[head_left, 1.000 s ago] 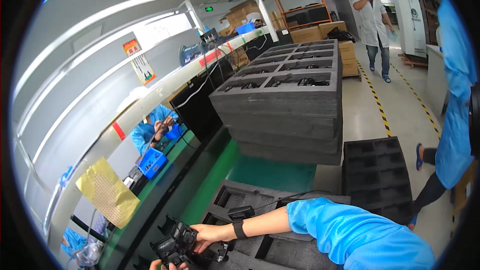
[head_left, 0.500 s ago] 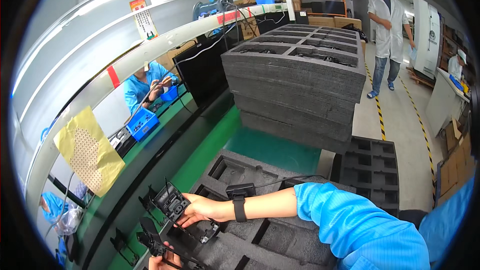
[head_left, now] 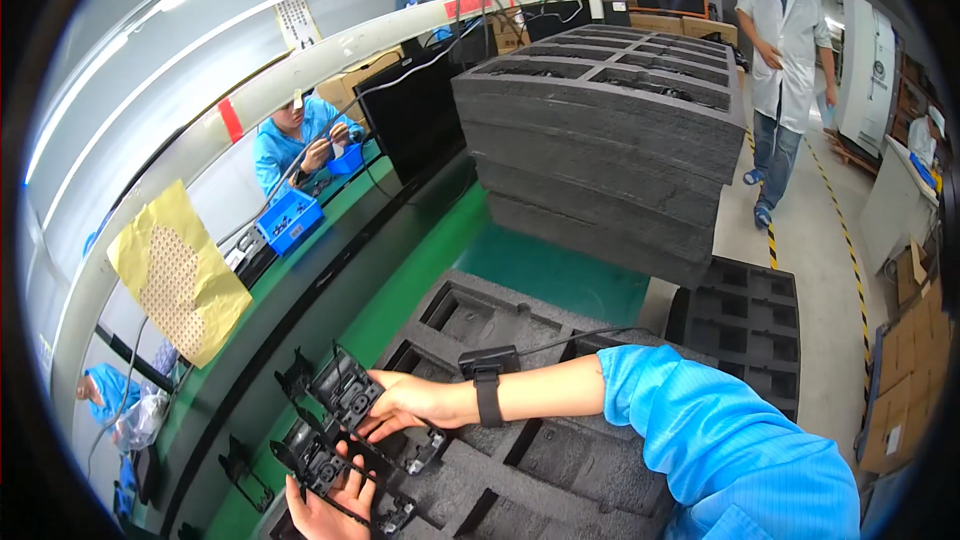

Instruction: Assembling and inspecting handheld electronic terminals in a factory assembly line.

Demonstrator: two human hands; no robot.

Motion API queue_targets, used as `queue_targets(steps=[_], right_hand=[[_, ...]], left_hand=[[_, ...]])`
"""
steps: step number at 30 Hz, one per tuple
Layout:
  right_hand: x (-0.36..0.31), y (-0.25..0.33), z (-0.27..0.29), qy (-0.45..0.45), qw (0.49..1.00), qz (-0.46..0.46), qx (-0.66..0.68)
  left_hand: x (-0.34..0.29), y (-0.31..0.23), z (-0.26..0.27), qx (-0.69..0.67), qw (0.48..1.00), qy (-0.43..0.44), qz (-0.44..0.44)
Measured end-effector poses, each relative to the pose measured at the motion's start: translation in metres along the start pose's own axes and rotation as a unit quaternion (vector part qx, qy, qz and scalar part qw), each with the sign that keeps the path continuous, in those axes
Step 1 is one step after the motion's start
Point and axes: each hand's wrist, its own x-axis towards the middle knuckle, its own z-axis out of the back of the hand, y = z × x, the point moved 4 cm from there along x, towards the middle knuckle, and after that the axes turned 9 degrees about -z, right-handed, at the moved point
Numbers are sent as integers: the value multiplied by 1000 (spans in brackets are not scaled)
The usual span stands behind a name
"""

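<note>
Your right hand (head_left: 405,402) reaches across from the blue sleeve, its fingers (head_left: 368,418) laid flat and loosely curled over the upper black plastic bracket (head_left: 345,392), gripping its near edge. Just below that hand, your left hand (head_left: 325,510) comes up from the bottom edge, palm up, fingers closed under the lower black plastic bracket (head_left: 318,460), which lies against them. The two brackets sit one just beyond the other, close together, at the far-left tips of both hands. Under your right wrist, with its black wrist strap (head_left: 487,395), lies the grey foam tray (head_left: 520,460) with its open pockets. Beyond your right hand, well apart, stands a tall stack of foam trays (head_left: 600,160). To the left of both hands runs the green conveyor strip (head_left: 400,290)
</note>
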Motion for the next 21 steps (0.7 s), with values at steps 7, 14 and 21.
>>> queue_targets(steps=[7,14,21], right_hand=[[-6,11,5,-16,1000,20,4],[-7,10,-3,31,999,16,-36],[-7,11,-7,39,999,1,-28]], left_hand=[[6,5,7,40,996,-68,-29],[3,1,9,27,998,-42,-31],[3,1,9,22,999,-29,-28]])
